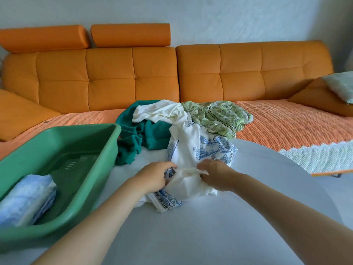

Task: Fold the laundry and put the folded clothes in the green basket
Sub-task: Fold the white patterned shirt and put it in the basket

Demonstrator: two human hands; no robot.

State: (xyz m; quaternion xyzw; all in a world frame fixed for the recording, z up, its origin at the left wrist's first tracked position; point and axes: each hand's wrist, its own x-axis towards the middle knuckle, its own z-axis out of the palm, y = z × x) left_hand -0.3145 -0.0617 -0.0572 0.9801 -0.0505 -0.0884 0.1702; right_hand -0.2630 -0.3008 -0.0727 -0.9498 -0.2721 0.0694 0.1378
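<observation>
A white garment with a blue print (193,150) lies crumpled on the round white table (210,226). My left hand (156,175) grips its near left part, and my right hand (215,175) grips a white fold beside it. Behind it lies a heap: a teal garment (139,134), a white piece (156,110) and a green floral piece (219,115). The green basket (91,180) stands at the left on the table, with one folded light blue and white item (26,199) in its near corner.
An orange sofa (172,73) runs along the wall behind the table, its seat covered by an orange knitted throw (286,127). A pale cushion (342,85) lies at the far right.
</observation>
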